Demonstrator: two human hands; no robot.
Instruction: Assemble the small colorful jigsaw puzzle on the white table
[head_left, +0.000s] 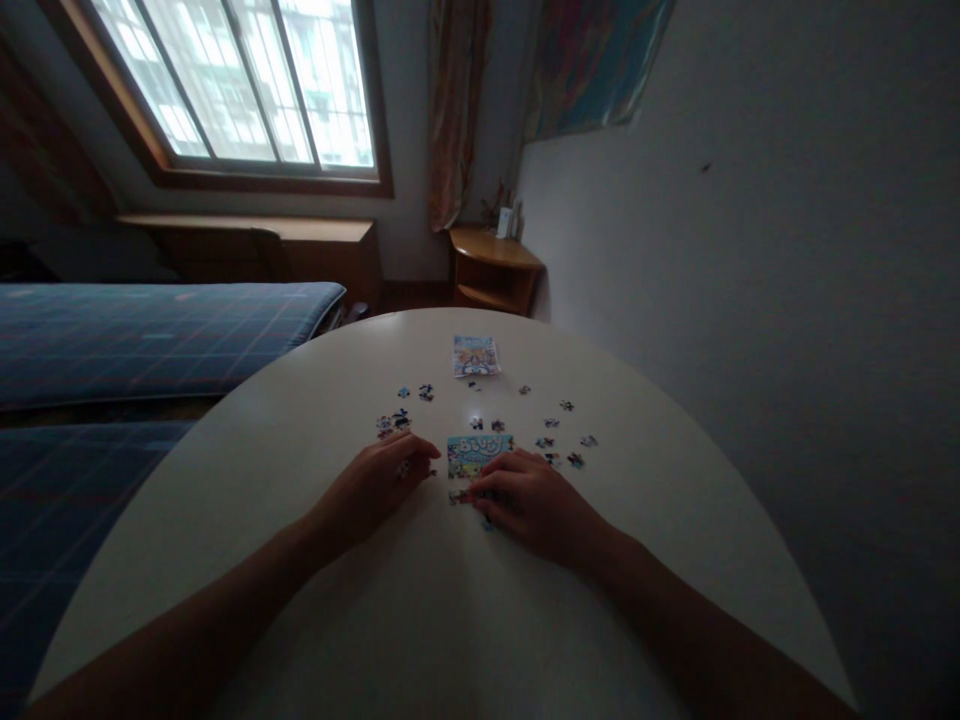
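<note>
A partly joined jigsaw puzzle (466,452) with a colourful picture and lettering along its top lies flat on the white table. My right hand (532,505) covers its lower right part, fingers bent and pinched at a puzzle piece by the bottom edge; the piece is mostly hidden. To the left of the puzzle, my left hand (382,482) rests with fingers loosely curved and apart, beside a few loose pieces partly under it. Other loose pieces (394,423) lie just beyond that hand. More pieces (575,460) are scattered to the right of the puzzle.
A small printed picture sheet (475,357) lies toward the far side of the round white table (660,470). Beds with blue plaid mattresses (150,335) stand at the left. A wooden corner shelf (495,248) is beyond the table, and a wall (750,300) runs along the right.
</note>
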